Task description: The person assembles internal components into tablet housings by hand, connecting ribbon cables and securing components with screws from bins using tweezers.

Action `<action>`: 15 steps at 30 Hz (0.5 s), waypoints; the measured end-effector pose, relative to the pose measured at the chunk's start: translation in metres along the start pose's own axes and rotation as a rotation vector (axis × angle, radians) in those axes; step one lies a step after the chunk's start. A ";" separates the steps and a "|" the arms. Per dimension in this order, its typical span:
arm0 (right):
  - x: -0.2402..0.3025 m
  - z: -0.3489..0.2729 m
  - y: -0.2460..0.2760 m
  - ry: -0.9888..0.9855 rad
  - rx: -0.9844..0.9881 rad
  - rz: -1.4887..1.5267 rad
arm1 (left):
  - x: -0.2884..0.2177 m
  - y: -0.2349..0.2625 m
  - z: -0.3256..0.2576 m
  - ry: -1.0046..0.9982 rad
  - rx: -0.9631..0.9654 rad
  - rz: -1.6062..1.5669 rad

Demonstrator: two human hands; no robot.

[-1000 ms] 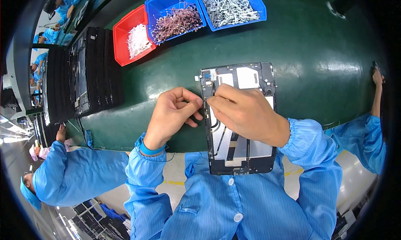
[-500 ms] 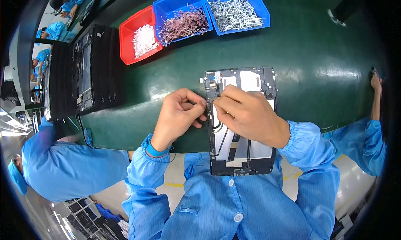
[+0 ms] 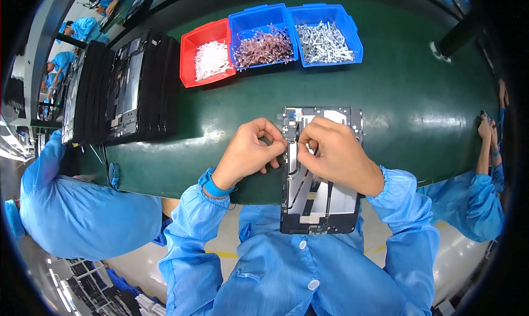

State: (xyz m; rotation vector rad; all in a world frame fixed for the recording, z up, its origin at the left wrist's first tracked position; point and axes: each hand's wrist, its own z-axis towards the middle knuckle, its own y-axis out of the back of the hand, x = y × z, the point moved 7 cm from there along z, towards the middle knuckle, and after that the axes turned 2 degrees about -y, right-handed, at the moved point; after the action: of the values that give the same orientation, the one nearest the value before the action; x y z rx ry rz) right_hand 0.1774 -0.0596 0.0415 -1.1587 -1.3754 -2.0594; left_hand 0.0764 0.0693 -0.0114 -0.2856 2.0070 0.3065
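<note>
Left fingers [image 3: 274,148] at left edge of tablet [image 3: 344,206]; right fingers [image 3: 311,161] curled above; red bin [image 3: 188,54] beyond.

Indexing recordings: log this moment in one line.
left hand: at left edge of device; right hand: over device, hold unclear; red bin: holds white pieces

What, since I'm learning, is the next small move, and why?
Perhaps the right hand should press lightly: it is pinched over the upper left of the black-framed, silver rectangular panel, anything held hidden, with the left hand at its left edge.
</note>
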 end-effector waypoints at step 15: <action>-0.045 0.139 0.066 0.136 -0.101 -0.690 | 0.005 0.018 -0.011 -0.130 -0.130 -0.067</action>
State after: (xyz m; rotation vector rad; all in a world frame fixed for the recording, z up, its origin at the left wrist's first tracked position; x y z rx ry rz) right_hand 0.3069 0.0317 0.0656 -0.5952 -1.7891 -2.6301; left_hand 0.0594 0.0819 -0.0101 -0.4041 1.8485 0.4043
